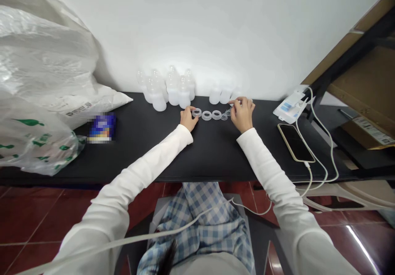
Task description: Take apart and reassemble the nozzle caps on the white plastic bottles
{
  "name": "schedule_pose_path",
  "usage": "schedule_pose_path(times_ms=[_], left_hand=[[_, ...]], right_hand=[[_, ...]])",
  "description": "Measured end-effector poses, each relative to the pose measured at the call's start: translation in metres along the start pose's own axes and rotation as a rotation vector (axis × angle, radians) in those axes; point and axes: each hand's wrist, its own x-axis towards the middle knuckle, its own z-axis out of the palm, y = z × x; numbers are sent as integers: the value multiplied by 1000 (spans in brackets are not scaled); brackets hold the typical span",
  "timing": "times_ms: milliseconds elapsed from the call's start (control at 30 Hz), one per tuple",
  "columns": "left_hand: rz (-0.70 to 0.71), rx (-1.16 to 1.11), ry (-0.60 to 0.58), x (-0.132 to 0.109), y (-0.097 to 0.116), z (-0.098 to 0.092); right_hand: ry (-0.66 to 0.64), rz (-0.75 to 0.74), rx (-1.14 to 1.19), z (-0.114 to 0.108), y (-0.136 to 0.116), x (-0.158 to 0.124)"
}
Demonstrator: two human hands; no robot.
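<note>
My left hand (189, 119) has its thumb and finger closed around the edge of a translucent plastic ring (196, 112), the leftmost in a short row on the black table. Beside it lie two more translucent rings (211, 115) and a small clear disc-like piece (224, 117). At the right end of the row, my right hand (243, 112) has bent fingers over another small clear piece (228, 112); what it grips is partly hidden. Behind that hand stand several cloudy white bottles without domed tops (215, 95). To the left are several bottles with clear domed caps (158, 96).
Large plastic bags (46, 61) and a blue packet (102, 128) occupy the table's left side. On the right, a phone (295, 142) lies plugged in by a white cable (331, 143), near a white power strip (290, 106). A wall (197, 28) rises behind the black table (216, 155).
</note>
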Motion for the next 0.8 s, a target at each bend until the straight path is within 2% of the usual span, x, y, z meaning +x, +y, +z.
schedule_pose_path(times_ms=[200,300,433,533,633,800], left_hand=[[35,-89,31,5,-6,5],[58,-123,84,6,-11,9],[114,-55,162,6,-9,7],[153,10,344,6,-2,-1],[105,46,558,8,6,-13],[-10,104,731,13,13,-38]], right_hand=[[-162,-266,109,7,-12,-5],[-211,-368,57,12,-20,-7],[-250,-446,8,17,-26,-9],[-263,-457,52,20,-27,-11],[-264,-451,145,22,-27,-12],[-285,-403,332,26,-28,-15]])
